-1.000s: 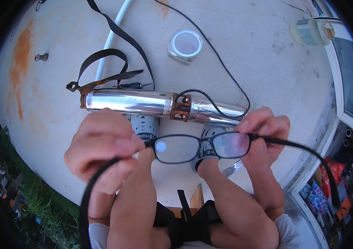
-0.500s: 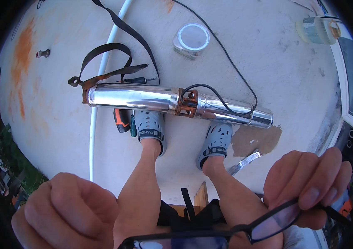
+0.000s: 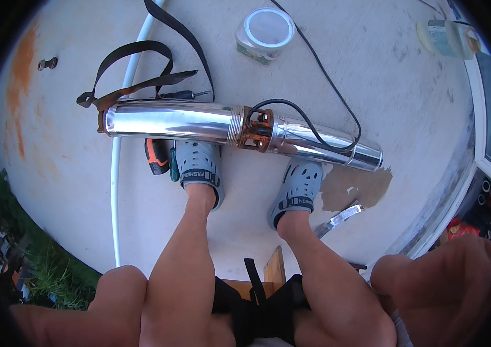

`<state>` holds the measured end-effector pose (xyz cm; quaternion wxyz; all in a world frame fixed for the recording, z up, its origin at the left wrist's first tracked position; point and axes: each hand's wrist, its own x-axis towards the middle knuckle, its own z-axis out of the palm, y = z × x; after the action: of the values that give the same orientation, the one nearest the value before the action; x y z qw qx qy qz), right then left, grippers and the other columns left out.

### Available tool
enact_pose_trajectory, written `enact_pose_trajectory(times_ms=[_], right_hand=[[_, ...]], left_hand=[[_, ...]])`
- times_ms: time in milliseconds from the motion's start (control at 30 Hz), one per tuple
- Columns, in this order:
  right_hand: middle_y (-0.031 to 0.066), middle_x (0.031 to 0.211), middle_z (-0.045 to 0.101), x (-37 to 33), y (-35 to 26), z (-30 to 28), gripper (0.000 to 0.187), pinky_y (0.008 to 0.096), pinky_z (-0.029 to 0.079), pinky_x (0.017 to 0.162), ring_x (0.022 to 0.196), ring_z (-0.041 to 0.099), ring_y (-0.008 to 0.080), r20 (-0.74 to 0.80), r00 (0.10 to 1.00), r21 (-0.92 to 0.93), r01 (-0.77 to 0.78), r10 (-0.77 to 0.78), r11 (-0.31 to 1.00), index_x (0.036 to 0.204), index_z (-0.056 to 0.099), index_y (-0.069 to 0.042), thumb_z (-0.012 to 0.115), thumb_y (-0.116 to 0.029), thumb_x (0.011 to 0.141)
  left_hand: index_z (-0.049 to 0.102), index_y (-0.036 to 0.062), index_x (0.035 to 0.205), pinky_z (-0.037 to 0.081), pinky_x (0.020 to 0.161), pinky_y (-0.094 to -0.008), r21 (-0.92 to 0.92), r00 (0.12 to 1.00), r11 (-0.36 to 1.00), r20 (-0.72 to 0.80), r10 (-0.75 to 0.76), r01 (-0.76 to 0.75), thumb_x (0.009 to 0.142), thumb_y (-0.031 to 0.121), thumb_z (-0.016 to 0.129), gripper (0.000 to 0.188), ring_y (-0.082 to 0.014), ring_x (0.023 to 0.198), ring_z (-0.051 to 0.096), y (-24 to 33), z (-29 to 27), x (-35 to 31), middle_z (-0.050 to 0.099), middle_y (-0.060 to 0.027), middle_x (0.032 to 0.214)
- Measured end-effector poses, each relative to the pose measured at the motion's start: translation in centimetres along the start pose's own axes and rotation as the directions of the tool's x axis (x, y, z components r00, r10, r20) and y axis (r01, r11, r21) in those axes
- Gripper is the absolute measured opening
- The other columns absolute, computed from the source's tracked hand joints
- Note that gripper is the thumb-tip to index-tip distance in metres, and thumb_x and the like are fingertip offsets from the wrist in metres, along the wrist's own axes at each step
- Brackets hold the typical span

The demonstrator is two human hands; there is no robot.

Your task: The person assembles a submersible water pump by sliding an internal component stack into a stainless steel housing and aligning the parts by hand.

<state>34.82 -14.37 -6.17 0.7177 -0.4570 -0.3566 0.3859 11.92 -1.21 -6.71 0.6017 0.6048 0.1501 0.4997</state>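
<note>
At the lower left edge my left hand (image 3: 104, 303) is raised close to the camera with its fingers curled in; whatever they hold is hidden. My right hand (image 3: 445, 283) is likewise curled at the lower right, dark and partly cut off, its grip out of sight. No eyeglasses show in the picture. Beyond my feet lies a long shiny steel submersible pump (image 3: 170, 121), with a rusty middle joint (image 3: 257, 130) and a black cable (image 3: 297, 110) looping out of it. A black strap (image 3: 141, 49) trails from its left end. Neither hand touches the pump.
Around the pump are a screwdriver (image 3: 179, 95), an orange-black tool (image 3: 156, 156), a green handle (image 3: 174, 165) and a metal hand tool (image 3: 341, 217). A lidded plastic jar (image 3: 265, 34), a metal fitting (image 3: 47, 63), a white pipe (image 3: 116, 202) and a clear container (image 3: 447, 39) also lie about.
Both hands have moved outward and toward the lower corners. The eyeglasses that my right hand held have left the picture. The floor scene has shifted slightly up and left.
</note>
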Motion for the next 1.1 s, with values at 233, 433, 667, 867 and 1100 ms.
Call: enact_pose_trajectory(times_ms=[233, 433, 667, 867, 1100], right_hand=[[0.0104, 0.099, 0.06, 0.1, 1.7, 0.2, 0.024, 0.0302, 0.055, 0.072, 0.083, 0.065, 0.0179, 0.025, 0.999, -0.029, 0.024, -0.023, 0.999, 0.112, 0.054, -0.004, 0.063, -0.016, 0.094], [0.0117, 0.101, 0.061, 1.1, 1.4, 0.9, 0.025, 0.0312, 0.055, 0.075, 0.087, 0.065, 0.0195, 0.078, 0.994, -0.038, 0.082, -0.079, 0.996, 0.114, 0.054, -0.002, 0.06, -0.017, 0.095], [0.0132, 0.103, 0.061, 2.8, 3.3, 0.0, 0.028, 0.0325, 0.055, 0.079, 0.092, 0.065, 0.0213, 0.094, 0.961, -0.196, 0.272, -0.258, 0.942, 0.117, 0.054, 0.0, 0.057, -0.019, 0.096], [0.0125, 0.121, 0.063, 1.6, 17.3, -10.5, 0.036, 0.0351, 0.046, 0.102, 0.113, 0.062, 0.0214, -0.115, 0.916, -0.566, -0.379, 0.385, 0.732, 0.125, 0.058, -0.001, 0.058, -0.012, 0.091], [0.0166, 0.129, 0.061, 2.8, 22.1, -13.5, 0.07, 0.0403, 0.045, 0.106, 0.118, 0.06, 0.0299, 0.019, 0.418, -0.706, -0.638, 0.908, 0.309, 0.14, 0.051, -0.007, 0.078, -0.03, 0.079]], left_hand=[[0.068, 0.005, 0.113, 0.044, 0.086, -0.0311, 0.018, 1.0, 1.0, -0.01, 0.007, -0.007, 0.089, 0.003, 0.064, 0.024, -0.017, 0.097, 0.057, -0.9, -0.8, -0.4, 0.063, -0.0064, 0.108], [0.067, 0.0014, 0.114, 0.046, 0.09, -0.0316, 0.036, 1.0, 0.999, -0.005, 0.013, -0.013, 0.089, -0.001, 0.062, 0.026, -0.018, 0.102, 0.059, -1.2, -1.4, -0.1, 0.065, -0.0093, 0.112], [0.066, -0.0027, 0.115, 0.048, 0.095, -0.0321, 0.14, 0.989, 0.982, -0.059, 0.135, -0.126, 0.088, -0.007, 0.06, 0.028, -0.0193, 0.107, 0.061, -3.0, -3.6, 1.7, 0.066, -0.0126, 0.117], [0.066, 0.0047, 0.125, 0.051, 0.096, -0.0363, 0.784, 0.878, 0.62, 0.284, -0.385, 0.019, 0.074, -0.002, 0.078, 0.053, -0.0262, 0.113, 0.062, -14.3, -8.5, 2.4, 0.065, -0.0129, 0.119], [0.051, 0.0053, 0.14, 0.05, 0.098, -0.0429, 0.947, 0.289, 0.302, 0.32, -0.902, -0.108, 0.046, 0.037, 0.096, 0.109, -0.0341, 0.117, 0.057, -23.1, -7.7, 2.2, 0.059, -0.0176, 0.128]])
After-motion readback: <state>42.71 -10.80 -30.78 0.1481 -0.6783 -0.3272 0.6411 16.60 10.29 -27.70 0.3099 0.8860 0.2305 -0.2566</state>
